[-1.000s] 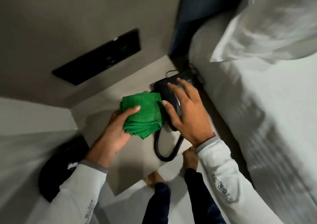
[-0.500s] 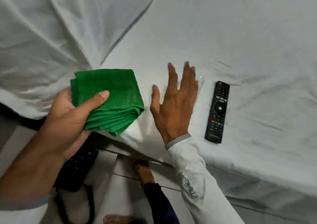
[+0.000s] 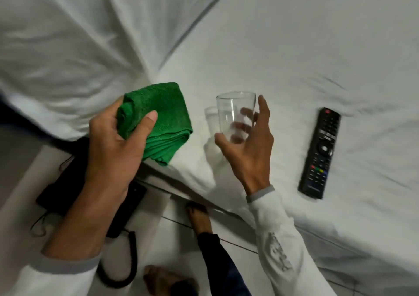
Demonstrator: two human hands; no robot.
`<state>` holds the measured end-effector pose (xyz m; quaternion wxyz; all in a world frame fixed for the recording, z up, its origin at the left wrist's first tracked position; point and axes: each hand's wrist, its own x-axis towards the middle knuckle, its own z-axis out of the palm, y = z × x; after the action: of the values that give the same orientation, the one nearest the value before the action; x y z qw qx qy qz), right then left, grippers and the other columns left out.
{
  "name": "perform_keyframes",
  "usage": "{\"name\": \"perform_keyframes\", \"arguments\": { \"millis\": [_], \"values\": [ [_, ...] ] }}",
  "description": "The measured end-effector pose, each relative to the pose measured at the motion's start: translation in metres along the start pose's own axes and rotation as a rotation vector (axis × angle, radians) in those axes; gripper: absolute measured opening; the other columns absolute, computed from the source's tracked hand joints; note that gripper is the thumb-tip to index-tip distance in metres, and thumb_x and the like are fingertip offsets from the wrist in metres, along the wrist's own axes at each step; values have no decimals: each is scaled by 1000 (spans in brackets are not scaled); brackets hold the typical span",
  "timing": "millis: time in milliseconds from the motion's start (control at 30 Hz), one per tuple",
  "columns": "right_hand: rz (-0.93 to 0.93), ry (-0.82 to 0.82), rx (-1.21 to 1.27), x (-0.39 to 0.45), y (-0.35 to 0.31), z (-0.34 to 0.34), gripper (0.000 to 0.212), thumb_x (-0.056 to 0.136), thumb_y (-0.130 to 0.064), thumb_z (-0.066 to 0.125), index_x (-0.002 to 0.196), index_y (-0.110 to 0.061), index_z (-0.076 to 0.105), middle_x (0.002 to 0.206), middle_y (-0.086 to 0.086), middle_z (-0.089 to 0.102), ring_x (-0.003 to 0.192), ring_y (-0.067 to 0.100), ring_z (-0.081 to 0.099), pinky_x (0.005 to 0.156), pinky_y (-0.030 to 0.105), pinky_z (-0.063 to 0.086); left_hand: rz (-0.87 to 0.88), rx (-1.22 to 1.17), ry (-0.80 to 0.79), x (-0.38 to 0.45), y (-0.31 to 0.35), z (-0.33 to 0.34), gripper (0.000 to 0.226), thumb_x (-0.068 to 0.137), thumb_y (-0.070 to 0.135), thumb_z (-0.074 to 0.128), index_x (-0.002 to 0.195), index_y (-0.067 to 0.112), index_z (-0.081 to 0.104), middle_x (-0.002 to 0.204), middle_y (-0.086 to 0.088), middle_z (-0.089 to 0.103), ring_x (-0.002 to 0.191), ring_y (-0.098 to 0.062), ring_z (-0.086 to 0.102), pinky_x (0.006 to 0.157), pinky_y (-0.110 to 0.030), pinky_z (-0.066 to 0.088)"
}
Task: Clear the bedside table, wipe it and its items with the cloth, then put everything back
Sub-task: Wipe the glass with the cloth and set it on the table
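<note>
While the white bed [image 3: 294, 46] fills most of my view, I see the job is at the wiping-the-items step. Its sheet is broad, flat, open room on the right; its near edge drops to the tiled floor [image 3: 172, 239], where bare feet stand. At lower left, partly under my arm, the black telephone [image 3: 56, 191] and its coiled cord sit on the pale bedside table [image 3: 22, 182]. A black remote [image 3: 319, 152] lies on the sheet, well apart from my hands. My left hand [image 3: 113, 150] clutches the folded green cloth [image 3: 158, 123]. My right hand [image 3: 247, 146] curls its fingertips around a clear glass [image 3: 233, 116], upright above the mattress edge. Next, I judge, cloth meets glass, gently and over the bed.
</note>
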<state>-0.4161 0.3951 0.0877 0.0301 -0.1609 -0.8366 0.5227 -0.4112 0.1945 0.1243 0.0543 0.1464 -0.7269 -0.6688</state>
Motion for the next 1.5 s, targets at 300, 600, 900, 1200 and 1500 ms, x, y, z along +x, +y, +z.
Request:
{"name": "perform_keyframes", "arguments": {
  "millis": [300,600,900,1200,1500],
  "values": [
    [816,-1012,937,-158,-60,165,70,100,-56,49,150,-8,46,143,8,61,125,21,62,96,31,59,318,1008,135,-112,-10,-160,50,89,10,52,138,15,63,154,-19,48,145,-40,42,113,-61,43],
    [922,-1269,668,-269,-23,231,59,104,-51,40,143,-10,57,140,19,60,127,32,59,110,47,45,-131,577,549,-201,-52,-257,52,97,39,61,143,13,58,133,-5,60,125,-12,58,109,-10,39],
    [895,-1264,514,-310,-9,252,64,99,-50,42,155,-20,39,160,17,43,151,35,36,128,55,18,-355,380,667,-234,-93,-257,48,104,51,36,151,44,41,173,2,12,158,-21,21,125,-32,24],
    [910,-1186,527,-319,4,251,57,101,-54,44,150,-25,49,137,11,67,120,26,69,86,36,62,-128,597,643,-275,-114,-243,39,94,5,64,131,17,68,155,-15,49,141,-26,53,110,-41,52],
    [855,-1176,495,-296,10,255,83,78,-51,75,147,-10,52,148,21,54,129,31,58,110,45,46,-15,642,642,-305,-99,-258,50,96,15,66,144,11,56,150,-2,57,136,-9,56,118,-18,37]
  ]
}}
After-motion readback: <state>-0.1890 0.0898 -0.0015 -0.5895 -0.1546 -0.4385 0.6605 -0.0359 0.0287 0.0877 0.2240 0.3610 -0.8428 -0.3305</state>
